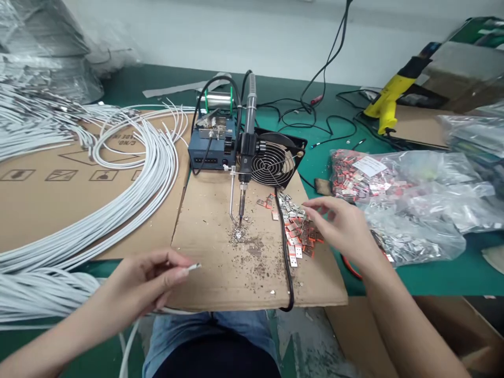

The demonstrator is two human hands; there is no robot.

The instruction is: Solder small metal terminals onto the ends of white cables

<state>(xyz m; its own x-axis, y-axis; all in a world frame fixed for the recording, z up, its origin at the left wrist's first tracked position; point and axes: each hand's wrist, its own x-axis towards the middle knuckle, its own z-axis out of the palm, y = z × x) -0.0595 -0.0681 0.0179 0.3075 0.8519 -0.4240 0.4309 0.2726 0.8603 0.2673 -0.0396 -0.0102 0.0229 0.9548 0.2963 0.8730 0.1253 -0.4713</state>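
Between thumb and fingers, my left hand (157, 278) pinches a white cable (193, 266), its cut end pointing right over the cardboard. My right hand (342, 226) reaches over the pile of USB connectors (297, 231), orange and silver metal pieces; its thumb and forefinger are pinched together at the pile's upper edge. Whatever sits in that pinch is too small to make out. A soldering iron (248, 142) stands clamped tip-down between the hands, above a spot of solder bits (238, 234) on the cardboard sheet (205, 210).
Behind the iron stand a blue soldering station (212, 149), a solder spool (219, 101) and a fan (271, 163). A black cord (284, 252) crosses the cardboard. Bundled white cables (157, 173) lie left. Bags of connectors (370, 173) and a yellow heat gun (388, 100) lie right.
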